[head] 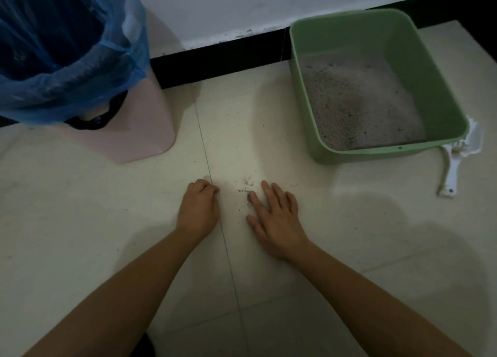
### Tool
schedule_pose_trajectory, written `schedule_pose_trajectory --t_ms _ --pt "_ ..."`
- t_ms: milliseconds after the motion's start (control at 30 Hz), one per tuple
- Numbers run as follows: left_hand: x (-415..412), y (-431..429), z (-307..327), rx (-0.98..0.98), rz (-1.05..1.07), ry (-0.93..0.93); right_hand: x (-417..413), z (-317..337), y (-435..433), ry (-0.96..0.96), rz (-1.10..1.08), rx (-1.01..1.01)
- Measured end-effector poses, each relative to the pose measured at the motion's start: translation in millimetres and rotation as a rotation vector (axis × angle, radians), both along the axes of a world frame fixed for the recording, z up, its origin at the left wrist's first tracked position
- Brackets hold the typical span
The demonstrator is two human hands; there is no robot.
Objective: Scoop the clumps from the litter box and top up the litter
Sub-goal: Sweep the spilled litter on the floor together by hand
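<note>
The right hand [274,219] lies flat on the floor [107,222], fingers [277,192] spread, beside spilled litter grains [248,185]. The left hand [199,208] curls its fingers, perhaps pinching grains. The green litter box [349,153] sits by the wall, with the scoop [454,165] beside it.

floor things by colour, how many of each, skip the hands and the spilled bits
green: 1, litter box
pink: 1, bin
blue: 1, bin bag
white: 1, scoop
total: 4
</note>
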State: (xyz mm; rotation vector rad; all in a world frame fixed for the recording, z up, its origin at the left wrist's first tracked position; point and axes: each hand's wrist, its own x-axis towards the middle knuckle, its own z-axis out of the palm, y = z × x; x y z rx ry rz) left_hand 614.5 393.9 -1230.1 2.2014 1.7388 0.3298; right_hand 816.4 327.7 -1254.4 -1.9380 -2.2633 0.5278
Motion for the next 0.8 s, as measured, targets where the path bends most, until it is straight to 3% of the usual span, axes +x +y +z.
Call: schedule_pose_trajectory --t_ms 233,567,800 --pt "1.5 7.4 -5.1 -0.004 0.060 -0.048 24.0 4.1 32.3 0.092 0.044 0.112" --pt "5.0 12.3 -10.6 -0.023 0.128 -0.101 14.7 -9.4 61.8 0.401 0.130 0.216" --pt "4.7 8.0 -12.7 -0.002 0.091 -0.108 4.4 -10.8 66.9 0.279 0.223 0.152"
